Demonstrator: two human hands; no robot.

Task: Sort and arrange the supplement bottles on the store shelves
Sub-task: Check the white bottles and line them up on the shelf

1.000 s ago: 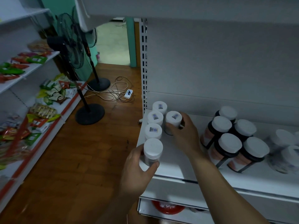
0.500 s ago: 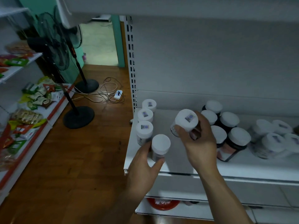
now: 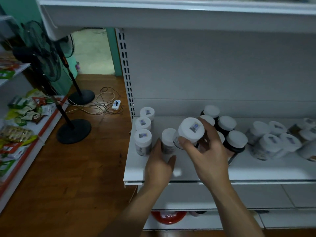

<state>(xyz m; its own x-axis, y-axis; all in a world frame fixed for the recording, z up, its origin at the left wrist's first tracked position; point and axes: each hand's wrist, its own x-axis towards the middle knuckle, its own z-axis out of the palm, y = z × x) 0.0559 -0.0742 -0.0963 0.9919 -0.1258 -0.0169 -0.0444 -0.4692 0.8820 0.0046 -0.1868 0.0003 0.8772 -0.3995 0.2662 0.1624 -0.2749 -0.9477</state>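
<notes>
White metal shelf: right hand grasps sticker-capped white plastic supplement bottle, tilted, lifted above it. Left hand grips plain-capped white bottle standing beside left-edge row of three bottles. Step: starting second row; next move likely needs lifted bottle set upright behind.

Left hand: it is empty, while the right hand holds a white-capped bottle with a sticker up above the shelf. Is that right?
Not quite. The head view shows the left hand is not empty: it grips a plain-capped bottle at the front of the shelf. The rest stands: the right hand holds a stickered bottle with a white cap up above the shelf.
</notes>
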